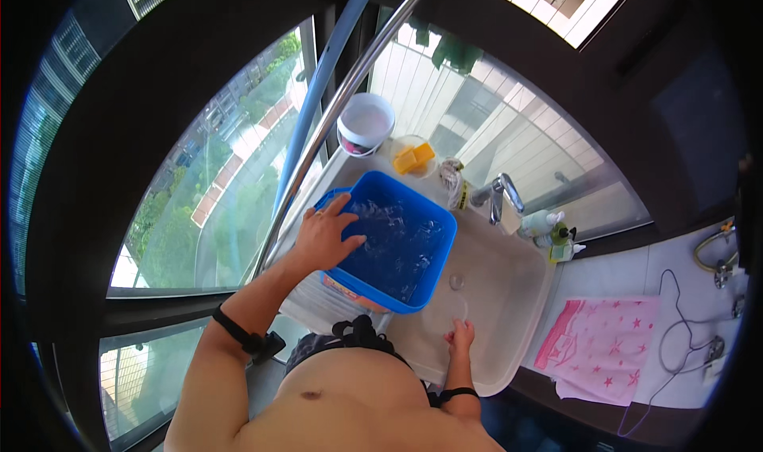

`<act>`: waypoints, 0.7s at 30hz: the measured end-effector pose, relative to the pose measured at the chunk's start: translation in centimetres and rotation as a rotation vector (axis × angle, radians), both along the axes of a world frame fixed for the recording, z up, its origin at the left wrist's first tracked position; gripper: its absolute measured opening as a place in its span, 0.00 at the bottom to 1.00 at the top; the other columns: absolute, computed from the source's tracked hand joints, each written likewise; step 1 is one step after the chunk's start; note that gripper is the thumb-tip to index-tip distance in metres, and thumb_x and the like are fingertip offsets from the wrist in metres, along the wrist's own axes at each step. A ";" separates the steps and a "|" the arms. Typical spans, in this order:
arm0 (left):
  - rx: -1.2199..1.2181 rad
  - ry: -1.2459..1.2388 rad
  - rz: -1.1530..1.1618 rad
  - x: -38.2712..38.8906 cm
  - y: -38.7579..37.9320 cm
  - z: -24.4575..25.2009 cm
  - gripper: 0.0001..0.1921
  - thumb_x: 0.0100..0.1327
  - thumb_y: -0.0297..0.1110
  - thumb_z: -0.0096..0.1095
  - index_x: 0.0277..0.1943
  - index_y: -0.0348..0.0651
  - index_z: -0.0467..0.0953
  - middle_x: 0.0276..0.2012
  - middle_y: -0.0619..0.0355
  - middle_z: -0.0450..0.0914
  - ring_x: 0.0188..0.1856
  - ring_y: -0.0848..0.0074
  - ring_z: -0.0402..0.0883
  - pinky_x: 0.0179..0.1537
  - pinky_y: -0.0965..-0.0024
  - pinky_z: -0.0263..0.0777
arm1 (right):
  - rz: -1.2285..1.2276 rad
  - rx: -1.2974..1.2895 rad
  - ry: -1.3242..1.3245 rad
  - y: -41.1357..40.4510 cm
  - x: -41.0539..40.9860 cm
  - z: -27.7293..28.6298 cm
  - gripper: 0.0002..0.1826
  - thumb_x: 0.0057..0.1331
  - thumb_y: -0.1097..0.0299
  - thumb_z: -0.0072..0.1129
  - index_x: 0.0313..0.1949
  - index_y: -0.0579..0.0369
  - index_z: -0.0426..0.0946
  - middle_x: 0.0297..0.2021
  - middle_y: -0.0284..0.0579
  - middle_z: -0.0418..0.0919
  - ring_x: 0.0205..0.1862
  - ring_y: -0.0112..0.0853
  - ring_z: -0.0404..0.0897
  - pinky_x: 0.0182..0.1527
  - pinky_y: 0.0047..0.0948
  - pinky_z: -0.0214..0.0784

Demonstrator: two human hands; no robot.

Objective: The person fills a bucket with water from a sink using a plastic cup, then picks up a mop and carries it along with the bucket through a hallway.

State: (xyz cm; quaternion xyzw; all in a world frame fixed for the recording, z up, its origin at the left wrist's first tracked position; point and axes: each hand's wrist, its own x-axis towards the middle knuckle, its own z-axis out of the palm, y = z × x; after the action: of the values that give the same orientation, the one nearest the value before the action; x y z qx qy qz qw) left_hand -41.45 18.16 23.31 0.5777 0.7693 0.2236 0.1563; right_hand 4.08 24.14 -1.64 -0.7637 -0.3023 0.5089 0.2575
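A blue rectangular plastic tub stands on the ribbed left side of the sink, its inside showing rippled, shiny reflections like water. My left hand lies over the tub's left rim, fingers spread and nothing held between them. Low over the pale sink basin is my right hand, with its fingers partly curled. A faint, clear round outline shows by its fingertips; whether the hand holds something there cannot be made out. The round drain lies just beyond.
A chrome faucet rises behind the basin, beside several pump bottles. A white bucket, yellow sponges and a bunched cloth line the back ledge. Rightward lie a pink towel and a loose cable. A metal rail crosses the left.
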 end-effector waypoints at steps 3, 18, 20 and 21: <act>0.001 0.004 0.014 -0.3 -0.3 -0.1 0.22 0.56 0.49 0.66 0.50 0.45 0.81 0.66 0.50 0.66 0.61 0.59 0.73 0.59 0.48 0.61 | -0.150 -0.031 0.194 1.0 -0.2 2.7 0.31 0.58 0.64 0.65 0.60 0.55 0.65 0.30 0.39 0.72 0.18 0.25 0.68 0.19 0.28 0.71; 0.008 0.016 0.016 0.2 -0.3 -0.2 0.22 0.57 0.48 0.66 0.50 0.43 0.80 0.66 0.49 0.66 0.57 0.57 0.76 0.63 0.52 0.58 | 0.095 0.513 0.490 5.8 -7.4 22.3 0.29 0.63 0.69 0.62 0.62 0.56 0.64 0.50 0.45 0.75 0.43 0.33 0.81 0.29 0.28 0.79; -0.001 0.014 0.031 0.3 -0.3 -0.1 0.22 0.58 0.48 0.66 0.50 0.42 0.80 0.66 0.49 0.66 0.57 0.57 0.76 0.63 0.53 0.59 | 0.139 0.567 0.553 6.0 -9.3 23.8 0.29 0.63 0.71 0.61 0.63 0.58 0.63 0.54 0.46 0.72 0.48 0.32 0.78 0.41 0.30 0.79; 0.001 0.013 0.030 0.3 -0.3 -0.1 0.22 0.58 0.48 0.66 0.50 0.42 0.80 0.66 0.49 0.66 0.57 0.57 0.76 0.63 0.53 0.59 | 0.138 0.568 0.552 6.1 -10.3 24.3 0.29 0.63 0.71 0.61 0.63 0.58 0.63 0.54 0.46 0.72 0.48 0.32 0.78 0.41 0.30 0.79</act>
State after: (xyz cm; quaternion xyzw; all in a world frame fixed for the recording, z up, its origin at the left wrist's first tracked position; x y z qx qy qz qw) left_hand -41.18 17.85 23.17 0.5675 0.7789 0.2224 0.1476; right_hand -6.18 30.25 22.63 -0.4746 -0.4011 0.6073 0.4950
